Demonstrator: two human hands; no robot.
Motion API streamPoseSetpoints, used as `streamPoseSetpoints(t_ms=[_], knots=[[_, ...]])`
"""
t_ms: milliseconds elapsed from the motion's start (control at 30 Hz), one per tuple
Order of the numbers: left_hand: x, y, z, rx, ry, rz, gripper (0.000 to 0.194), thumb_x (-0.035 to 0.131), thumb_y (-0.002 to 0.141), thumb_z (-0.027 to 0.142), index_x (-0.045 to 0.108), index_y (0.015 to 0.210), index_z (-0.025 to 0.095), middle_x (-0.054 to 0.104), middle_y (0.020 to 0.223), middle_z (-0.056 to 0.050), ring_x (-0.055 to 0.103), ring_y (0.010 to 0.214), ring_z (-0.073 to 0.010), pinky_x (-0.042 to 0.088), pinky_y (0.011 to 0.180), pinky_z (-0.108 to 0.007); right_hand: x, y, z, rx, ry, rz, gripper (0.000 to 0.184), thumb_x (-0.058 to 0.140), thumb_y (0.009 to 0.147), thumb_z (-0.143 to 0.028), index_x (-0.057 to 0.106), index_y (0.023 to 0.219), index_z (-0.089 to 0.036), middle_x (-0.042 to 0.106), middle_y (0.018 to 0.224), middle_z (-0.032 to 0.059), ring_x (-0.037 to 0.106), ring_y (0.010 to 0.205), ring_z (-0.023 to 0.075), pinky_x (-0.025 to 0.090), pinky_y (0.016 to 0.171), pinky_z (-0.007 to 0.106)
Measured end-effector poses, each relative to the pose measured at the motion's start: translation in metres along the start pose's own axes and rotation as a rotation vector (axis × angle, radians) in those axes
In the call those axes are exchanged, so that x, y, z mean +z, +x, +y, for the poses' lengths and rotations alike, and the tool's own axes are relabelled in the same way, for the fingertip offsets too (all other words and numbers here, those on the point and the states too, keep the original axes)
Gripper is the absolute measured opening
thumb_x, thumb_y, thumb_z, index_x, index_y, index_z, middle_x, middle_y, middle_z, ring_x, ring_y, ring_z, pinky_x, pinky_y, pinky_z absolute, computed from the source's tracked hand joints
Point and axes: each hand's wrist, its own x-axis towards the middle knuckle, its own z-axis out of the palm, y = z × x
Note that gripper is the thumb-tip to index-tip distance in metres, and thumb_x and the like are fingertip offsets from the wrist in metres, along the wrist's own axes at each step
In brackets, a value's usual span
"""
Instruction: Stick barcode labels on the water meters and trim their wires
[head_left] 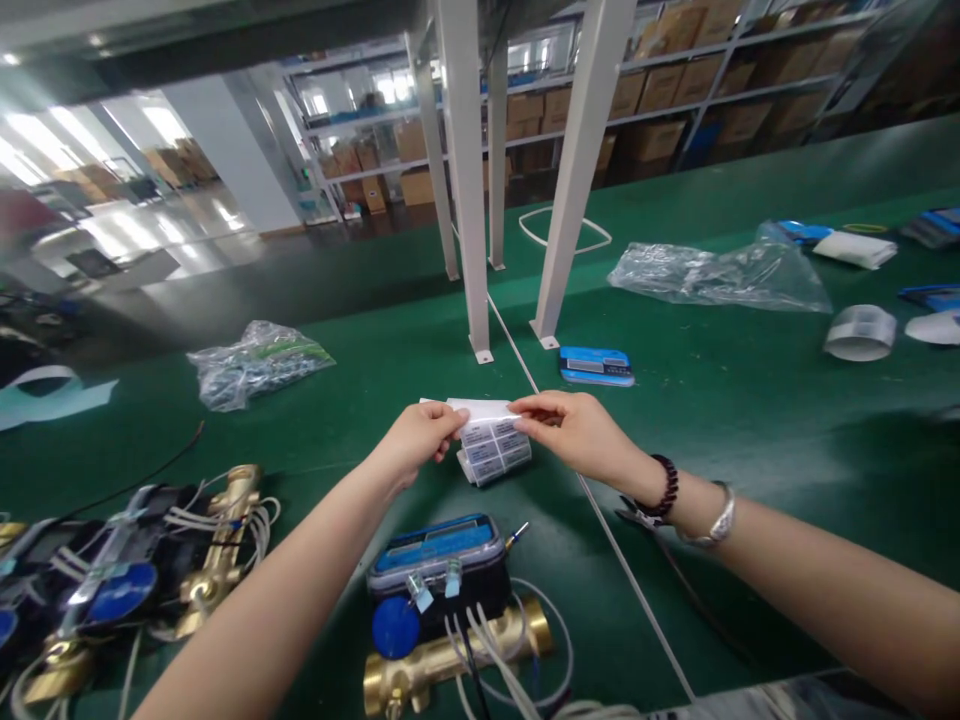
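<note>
Between the two grips, label sheet (495, 447), printed labels in rows, lower part curled back; cannot tell if its bottom touches the green counter (735, 400). Left grip (416, 437) clamped on the sheet's upper left, thumb in front, fingers curled; forearm slants up from lower left. Right grip (577, 425) clamped on the upper right edge, thumb and index pinching, hand pointing left; forearm angles in from lower right, wearing dark band (665, 486) and silver bangle (721, 520).

Just beyond the right grip, blue panel (596, 367) lying flat. Under the right wrist, hand tool (636, 514), partly hidden. Below both grips, meter (439, 550) with blue lid, on brass pipe (431, 665), cables trailing. Left of the left forearm, more meters (112, 570), bunched. Farther out, left of the left grip, filled plastic bag (259, 365); ahead of both grips, metal posts (469, 180); right of the right grip, clear bag (716, 275), then label roll (861, 333). Farthest, shelves with boxes (679, 85).
</note>
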Motion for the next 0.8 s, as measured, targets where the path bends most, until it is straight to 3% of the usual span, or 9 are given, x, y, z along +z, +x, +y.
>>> streamPoseSetpoints(t_ms=[200,433,567,667,733,800], knots=[[-0.002,-0.005,-0.002,0.021,-0.039,0.011,0.026,0.062,0.074,0.028,0.05,0.055,0.015,0.046,0.046,0.006,0.037,0.042,-0.0047,0.027,0.041,-0.017,0.005,0.0,-0.004,-0.08,-0.056,0.018,0.009,0.062,0.078,-0.016,0.07,0.082,-0.016,0.072,0.076,0.0031,0.066,0.067,0.0155,0.054,0.061,0.027],[0.002,-0.002,-0.004,-0.041,0.05,0.041,0.029,0.054,0.088,0.021,0.049,0.061,0.014,0.046,0.051,0.007,0.04,0.04,-0.0044,0.034,0.042,-0.017,0.012,-0.008,-0.007,-0.372,-0.128,0.164,0.011,0.06,0.081,-0.015,0.07,0.079,-0.018,0.07,0.079,0.0048,0.064,0.073,0.0173,0.052,0.069,0.032],[-0.001,-0.007,0.009,-0.018,0.241,0.093,0.021,0.051,0.093,0.026,0.057,0.079,0.012,0.058,0.066,0.003,0.053,0.051,-0.0069,0.046,0.051,-0.02,0.006,-0.014,-0.017,-0.451,-0.135,0.221,0.013,0.06,0.078,-0.011,0.067,0.072,-0.02,0.067,0.085,0.0059,0.061,0.084,0.0207,0.049,0.079,0.037],[-0.006,-0.031,0.02,0.044,0.452,0.119,0.026,0.043,0.095,0.029,0.059,0.1,0.009,0.068,0.095,-0.01,0.065,0.075,-0.0132,0.052,0.068,-0.026,-0.01,-0.028,-0.033,-0.469,-0.118,0.303,0.007,0.061,0.079,-0.016,0.065,0.075,-0.02,0.063,0.1,0.0079,0.057,0.099,0.0227,0.045,0.09,0.042],[-0.003,-0.056,0.024,0.124,0.645,0.121,0.041,0.05,0.09,0.041,0.054,0.116,0.01,0.063,0.117,-0.017,0.065,0.097,-0.0218,0.051,0.083,-0.033,-0.022,-0.04,-0.045,-0.47,-0.076,0.367,0.004,0.06,0.081,-0.019,0.063,0.078,-0.02,0.062,0.1,0.0071,0.058,0.097,0.0213,0.046,0.087,0.04],[0.009,-0.082,0.022,0.216,0.895,0.069,0.06,0.064,0.077,0.05,0.053,0.123,0.012,0.062,0.12,-0.02,0.061,0.106,-0.0323,0.049,0.089,-0.042,-0.028,-0.052,-0.056,-0.417,-0.008,0.401,0.003,0.061,0.08,-0.021,0.062,0.079,-0.019,0.063,0.09,0.0051,0.059,0.085,0.0192,0.048,0.079,0.036]])
